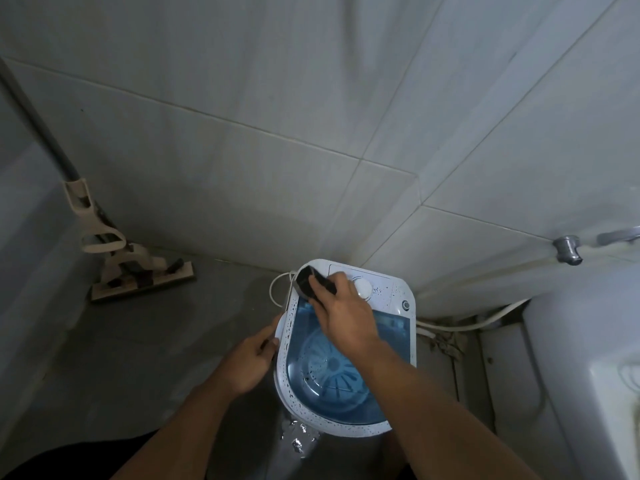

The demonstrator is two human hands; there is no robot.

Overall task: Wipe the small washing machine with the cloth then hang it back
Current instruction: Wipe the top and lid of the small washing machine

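- Small washing machine point(346, 348) sits on the floor point(156, 348) against the tiled wall point(277, 150), blue lid down.
- Dark cloth point(308, 283) pressed on its far-left corner, beside the white dial point(363, 287).
- Right hand point(346, 317) clutches the cloth.
- Left hand point(251, 362) grips the machine's left rim.
- Mop point(138, 271) leans at left; tap point(568, 249) at right.

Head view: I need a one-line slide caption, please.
Right hand wipes the small washing machine with a dark cloth; left hand steadies its side.
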